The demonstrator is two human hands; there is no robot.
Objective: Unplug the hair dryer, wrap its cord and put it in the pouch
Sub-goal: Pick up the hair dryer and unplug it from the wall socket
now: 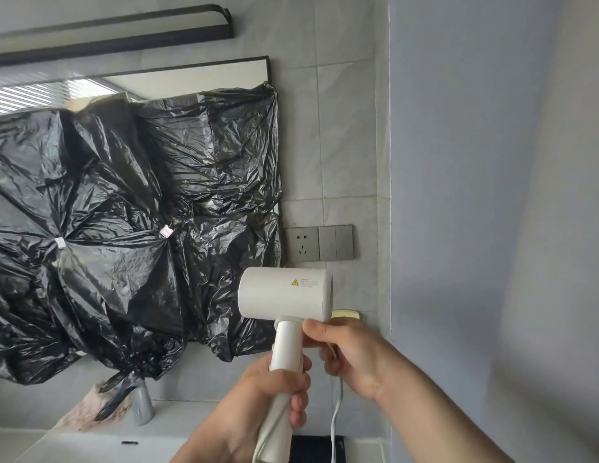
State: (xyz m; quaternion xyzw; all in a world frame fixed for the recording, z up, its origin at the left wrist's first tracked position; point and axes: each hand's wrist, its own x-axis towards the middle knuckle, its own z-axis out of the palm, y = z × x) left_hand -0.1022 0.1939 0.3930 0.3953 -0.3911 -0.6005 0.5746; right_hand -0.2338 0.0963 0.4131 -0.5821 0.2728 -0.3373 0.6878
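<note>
The white hair dryer stands upright at about 5 o'clock in the view, barrel level just below the wall socket. The left hand has its grip clenched around the handle. The right hand pinches the white cord beside the handle's top; the cord hangs down. Black plastic sheeting covers the mirror at 9 o'clock.

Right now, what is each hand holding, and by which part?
The left hand grips the hair dryer by its lower handle. The right hand pinches the handle's top, near the barrel, with the cord passing through its grip.
</note>
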